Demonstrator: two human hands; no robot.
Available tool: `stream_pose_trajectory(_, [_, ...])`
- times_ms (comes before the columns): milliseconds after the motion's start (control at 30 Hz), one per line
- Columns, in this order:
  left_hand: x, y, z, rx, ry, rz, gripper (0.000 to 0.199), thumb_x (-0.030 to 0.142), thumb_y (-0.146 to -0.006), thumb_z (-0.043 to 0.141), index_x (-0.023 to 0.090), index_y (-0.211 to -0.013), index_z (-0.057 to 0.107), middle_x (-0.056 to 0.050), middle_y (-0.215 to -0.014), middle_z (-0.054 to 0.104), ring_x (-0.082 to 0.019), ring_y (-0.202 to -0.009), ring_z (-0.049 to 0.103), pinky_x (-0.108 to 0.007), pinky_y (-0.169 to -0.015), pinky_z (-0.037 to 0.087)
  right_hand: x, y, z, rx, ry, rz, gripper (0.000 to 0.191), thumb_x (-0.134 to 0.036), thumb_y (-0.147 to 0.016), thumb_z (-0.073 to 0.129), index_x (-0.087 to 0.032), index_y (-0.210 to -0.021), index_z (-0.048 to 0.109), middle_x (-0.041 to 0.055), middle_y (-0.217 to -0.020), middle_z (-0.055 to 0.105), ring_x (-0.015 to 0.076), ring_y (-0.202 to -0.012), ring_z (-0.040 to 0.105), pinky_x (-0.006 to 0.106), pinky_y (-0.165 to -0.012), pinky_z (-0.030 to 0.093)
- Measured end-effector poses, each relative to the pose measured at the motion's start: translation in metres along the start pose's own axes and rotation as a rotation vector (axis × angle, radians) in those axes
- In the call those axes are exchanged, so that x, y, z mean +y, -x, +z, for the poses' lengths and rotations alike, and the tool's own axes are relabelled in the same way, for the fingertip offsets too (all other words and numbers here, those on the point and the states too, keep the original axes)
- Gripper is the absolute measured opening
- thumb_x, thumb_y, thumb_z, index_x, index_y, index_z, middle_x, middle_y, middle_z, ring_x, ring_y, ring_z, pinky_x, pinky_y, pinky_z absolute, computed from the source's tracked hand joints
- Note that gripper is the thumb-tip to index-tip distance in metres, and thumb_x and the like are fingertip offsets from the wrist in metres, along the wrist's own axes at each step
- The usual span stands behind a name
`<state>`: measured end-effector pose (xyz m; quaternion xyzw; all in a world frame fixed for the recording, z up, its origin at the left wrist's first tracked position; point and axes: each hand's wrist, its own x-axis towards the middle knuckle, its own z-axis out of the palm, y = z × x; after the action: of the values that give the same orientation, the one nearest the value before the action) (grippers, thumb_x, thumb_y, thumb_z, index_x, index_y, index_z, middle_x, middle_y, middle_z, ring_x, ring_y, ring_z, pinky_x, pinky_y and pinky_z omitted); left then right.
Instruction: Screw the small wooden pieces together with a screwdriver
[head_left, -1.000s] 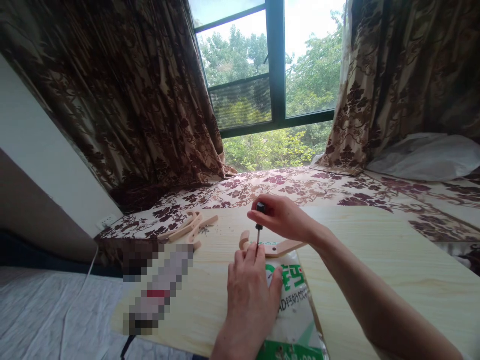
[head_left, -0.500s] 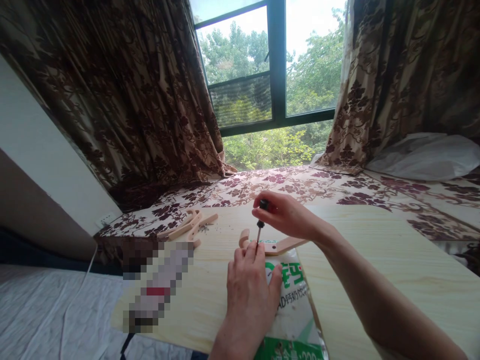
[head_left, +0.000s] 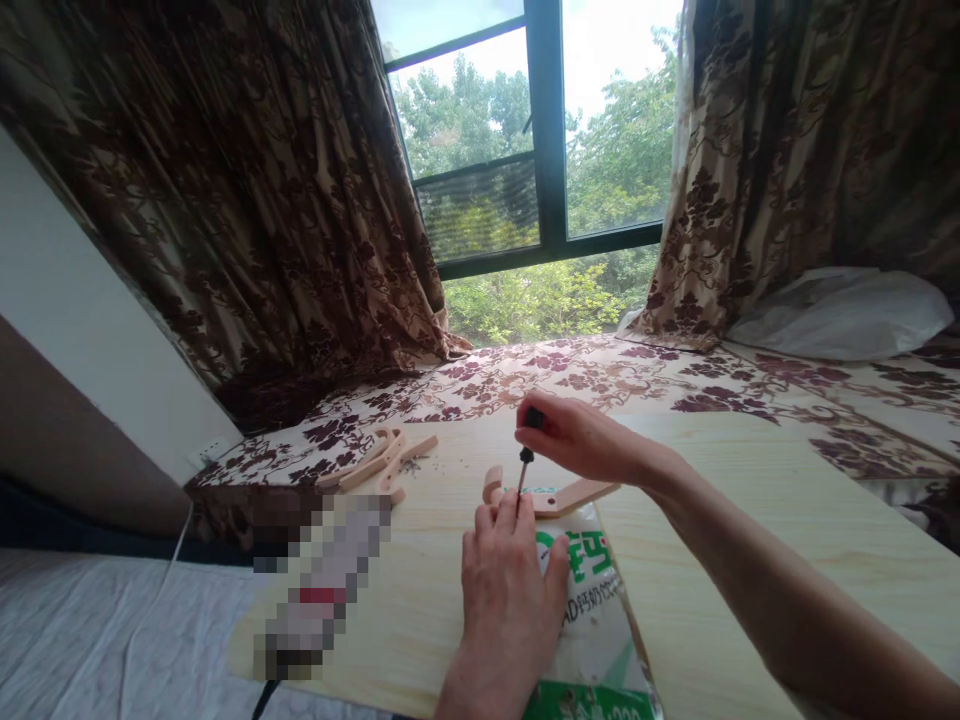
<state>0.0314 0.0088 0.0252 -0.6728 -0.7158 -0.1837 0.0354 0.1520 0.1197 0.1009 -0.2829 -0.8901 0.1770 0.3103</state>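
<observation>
My right hand [head_left: 574, 432] is closed around the black handle of a screwdriver [head_left: 529, 448], held nearly upright with its shaft pointing down. The screwdriver's tip is hidden by my left fingers. Beneath it lies a curved wooden hook [head_left: 577, 496] with a dark hole in its flat part. My left hand [head_left: 510, 570] bears on the near side of the hook, its fingers close together and pressing it down, its thumb apart. Under that hand is a white and green printed carton sheet [head_left: 600, 640]. Whether a screw sits under the tip cannot be seen.
More wooden hooks [head_left: 382, 458] lie at the left of the wood-grain board [head_left: 750, 520], with small loose screws [head_left: 414, 464] beside them. A blurred-out object [head_left: 330, 580] with a black cord lies near the left edge. A white plastic bag [head_left: 840, 312] rests at the back right.
The view has shifted slightly. My right hand has turned a little and the screwdriver handle tilts slightly more to the right. My left hand stays on the wooden hook.
</observation>
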Motion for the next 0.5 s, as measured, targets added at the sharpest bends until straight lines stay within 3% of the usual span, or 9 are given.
stream_pose_trajectory(167, [-0.002,0.0,0.005,0.038,0.007,0.011,0.044,0.035,-0.087,0.044,0.018,-0.126,0.052,-0.005,-0.132,0.051,-0.026,-0.115,0.043,-0.04,-0.094,0.037,-0.004,-0.019,-0.011,-0.208,0.089,0.009,0.012,-0.026,-0.088,0.056,-0.015,-0.086,0.06,-0.0007,-0.073,0.061,0.0097,-0.061,0.054,0.024,-0.056,0.043])
stream_pose_trajectory(367, [-0.005,-0.001,0.008,0.075,0.016,0.042,0.04,0.032,-0.085,0.049,0.017,-0.122,0.053,-0.006,-0.127,0.054,-0.025,-0.111,0.046,-0.038,-0.088,0.041,-0.017,-0.035,0.001,-0.237,0.319,0.136,0.027,-0.035,-0.092,0.052,-0.016,-0.11,0.058,0.0069,-0.106,0.061,0.0173,-0.086,0.061,0.037,-0.074,0.052])
stream_pose_trajectory(500, [-0.005,-0.002,0.009,0.098,0.002,0.052,0.037,0.032,-0.086,0.05,0.017,-0.119,0.054,-0.006,-0.123,0.056,-0.025,-0.107,0.047,-0.039,-0.084,0.042,-0.037,-0.035,-0.007,-0.335,0.407,0.151,0.028,-0.033,-0.092,0.053,-0.017,-0.114,0.057,0.0081,-0.113,0.059,0.0189,-0.092,0.06,0.039,-0.078,0.051])
